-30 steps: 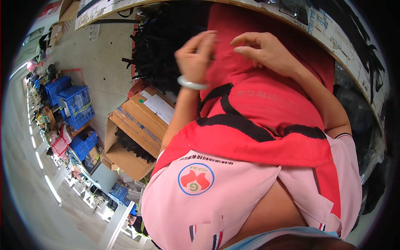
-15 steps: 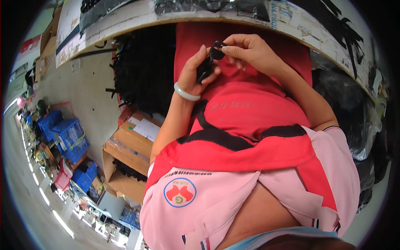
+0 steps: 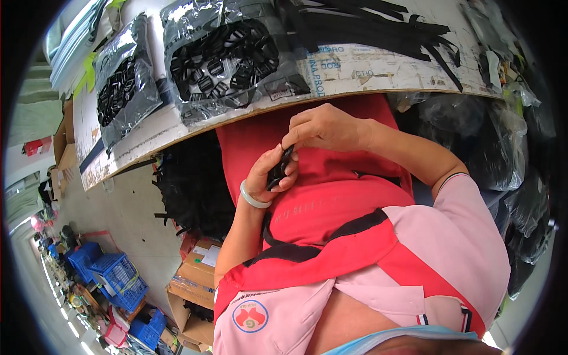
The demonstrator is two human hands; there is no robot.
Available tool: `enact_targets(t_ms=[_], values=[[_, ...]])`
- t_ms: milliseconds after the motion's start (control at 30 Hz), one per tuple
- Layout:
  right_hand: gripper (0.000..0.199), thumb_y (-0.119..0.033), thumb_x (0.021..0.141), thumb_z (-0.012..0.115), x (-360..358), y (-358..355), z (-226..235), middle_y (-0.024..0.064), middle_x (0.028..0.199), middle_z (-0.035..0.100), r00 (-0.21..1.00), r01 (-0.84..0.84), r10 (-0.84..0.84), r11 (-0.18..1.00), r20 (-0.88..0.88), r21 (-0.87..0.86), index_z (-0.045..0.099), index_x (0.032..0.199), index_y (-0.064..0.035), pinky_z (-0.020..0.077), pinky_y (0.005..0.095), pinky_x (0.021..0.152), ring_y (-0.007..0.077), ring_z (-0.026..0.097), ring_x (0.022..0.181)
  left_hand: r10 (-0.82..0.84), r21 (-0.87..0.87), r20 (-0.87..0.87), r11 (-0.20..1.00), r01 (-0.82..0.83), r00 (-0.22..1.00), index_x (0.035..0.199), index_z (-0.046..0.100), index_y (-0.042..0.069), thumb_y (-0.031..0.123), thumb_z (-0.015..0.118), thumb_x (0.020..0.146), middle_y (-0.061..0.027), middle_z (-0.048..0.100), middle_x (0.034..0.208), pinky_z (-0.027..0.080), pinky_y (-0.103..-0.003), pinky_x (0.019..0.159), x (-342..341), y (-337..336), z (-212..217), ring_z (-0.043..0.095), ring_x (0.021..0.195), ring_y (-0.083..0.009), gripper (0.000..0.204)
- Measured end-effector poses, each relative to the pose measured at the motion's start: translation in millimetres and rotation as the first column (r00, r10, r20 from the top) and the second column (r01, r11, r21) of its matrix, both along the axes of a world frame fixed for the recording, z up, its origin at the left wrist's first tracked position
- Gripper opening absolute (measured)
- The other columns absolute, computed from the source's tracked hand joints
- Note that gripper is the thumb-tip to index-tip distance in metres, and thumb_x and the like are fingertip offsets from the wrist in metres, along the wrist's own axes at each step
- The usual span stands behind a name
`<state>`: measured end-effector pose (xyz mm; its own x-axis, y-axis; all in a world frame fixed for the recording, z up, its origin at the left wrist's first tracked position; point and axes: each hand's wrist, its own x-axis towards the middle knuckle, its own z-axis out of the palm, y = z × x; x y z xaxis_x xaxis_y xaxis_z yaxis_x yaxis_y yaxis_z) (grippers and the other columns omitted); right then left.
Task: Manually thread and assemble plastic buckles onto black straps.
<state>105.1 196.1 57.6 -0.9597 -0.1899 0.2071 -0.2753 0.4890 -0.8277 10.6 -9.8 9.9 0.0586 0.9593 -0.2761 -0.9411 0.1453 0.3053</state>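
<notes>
In front of the red apron (image 3: 313, 171), my left hand (image 3: 266, 174), with a pale bangle (image 3: 253, 195) at its wrist, is closed around a small black piece (image 3: 279, 170). It looks like a buckle or a folded strap; the fingers hide much of it. My right hand (image 3: 328, 129) reaches in from the right with its fingers bent and pinched at the upper end of the same piece, near the left thumb. Its fingertips are partly hidden.
On the worktable (image 3: 349, 74) ahead lie an open bag of black buckles (image 3: 225, 59), a second bag (image 3: 121, 83) and black straps (image 3: 378, 32). Black material (image 3: 189, 183) hangs below the edge. Cardboard boxes (image 3: 195, 275) and blue crates (image 3: 118, 278) stand left; plastic-wrapped bundles (image 3: 473, 136) right.
The view has shifted, bringing more of the tabletop into sight. My right hand has rolled over so its back shows, and the black loop it pinched is now mostly hidden between the hands.
</notes>
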Motion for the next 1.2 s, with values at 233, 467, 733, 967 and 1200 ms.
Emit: enact_targets(t_ms=[233,467,733,967,1200], values=[[0.026,-0.016,0.086,0.060,-45.1,116.0,-12.2,0.0071,0.103,0.059,0.785,0.618,-0.471,0.630,-0.402,0.470,0.064,0.111,-0.0166,0.0472,0.0357,0.082,0.0255,0.056,0.097,0.101,-0.076,0.151,0.993,-0.090,0.983,0.092,0.049,0.000,0.027,0.049,0.096,-0.0058,0.045,0.081,0.036,-0.020,0.037,-0.6,19.4,-11.2,0.044,0.068,-0.0142,0.027],[0.032,-0.025,0.082,0.065,-2.1,85.3,-32.2,0.0043,0.110,0.056,0.911,0.411,-0.357,0.725,-0.209,0.553,0.064,0.110,-0.0110,0.0419,0.0385,0.090,0.0259,0.051,0.104,0.173,-0.161,0.065,0.974,-0.161,0.983,0.092,0.050,0.002,0.023,0.051,0.094,-0.0062,0.047,0.084,0.036,-0.019,0.038,0.6,8.4,-17.6,0.045,0.070,-0.0140,0.021],[0.026,-0.002,0.074,0.068,35.1,57.9,-25.7,0.0039,0.104,0.058,0.867,0.486,-0.417,0.826,-0.272,0.285,0.067,0.099,-0.0103,0.0404,0.0354,0.089,0.0254,0.053,0.101,0.131,-0.220,-0.337,0.952,-0.213,0.932,0.092,0.056,0.004,0.022,0.056,0.093,-0.0024,0.052,0.076,0.033,-0.020,0.041,-0.8,25.2,1.9,0.047,0.057,-0.0089,0.018],[0.011,-0.012,0.091,0.060,34.0,2.6,83.6,0.0037,0.080,0.062,0.848,0.517,-0.511,0.737,0.142,-0.436,0.061,0.099,-0.0053,0.0467,0.0226,0.058,0.0094,0.059,0.067,0.183,-0.231,-0.638,0.881,-0.413,0.748,0.085,0.065,0.002,0.018,0.064,0.089,0.0000,0.055,0.064,0.032,-0.020,0.043,-1.0,37.8,31.8,0.044,0.049,-0.0055,0.017],[0.020,-0.025,0.095,0.056,15.9,-20.3,30.0,-0.0009,0.062,0.055,0.725,0.643,-0.105,0.456,0.680,-0.615,0.055,0.088,-0.0064,0.0392,0.0164,0.041,0.0040,0.051,0.046,0.320,0.019,-0.830,0.835,-0.550,0.457,0.099,0.067,-0.004,-0.002,0.065,0.084,-0.0010,0.062,0.084,0.041,-0.019,0.068,12.7,44.8,33.2,0.052,0.076,-0.0072,0.015]])
